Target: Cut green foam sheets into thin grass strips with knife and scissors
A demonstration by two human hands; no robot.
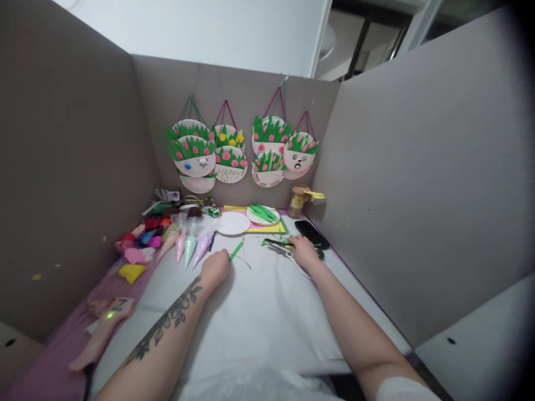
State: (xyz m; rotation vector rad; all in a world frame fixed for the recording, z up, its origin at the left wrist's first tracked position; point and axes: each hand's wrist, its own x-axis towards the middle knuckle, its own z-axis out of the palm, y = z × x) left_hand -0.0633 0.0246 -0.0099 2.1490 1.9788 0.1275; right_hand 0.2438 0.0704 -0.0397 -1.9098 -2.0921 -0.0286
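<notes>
My left hand (215, 269) is closed around a green paper strip (237, 250), whose free end points up and to the right. A thin green sliver lies just beyond it on the white table covering. My right hand (304, 252) rests at the right side with its fingers curled down; whatever is under the fingertips is hidden. Beneath and beside it lie a dark-bladed tool (276, 243), white-handled scissors (288, 253) and some green paper scraps. Farther back, a white paper plate (263, 221) carries a pile of green paper strips (263, 213), and a bare paper plate (233, 224) stands beside it.
Piping bags (190, 248) and colourful lumps (134, 256) line the left. A pink glue gun (102, 328) with a green light lies nearer. A phone (311, 233) and a jar (297, 201) stand right. Decorated plates (195, 157) hang on the back panel; grey panels enclose the table.
</notes>
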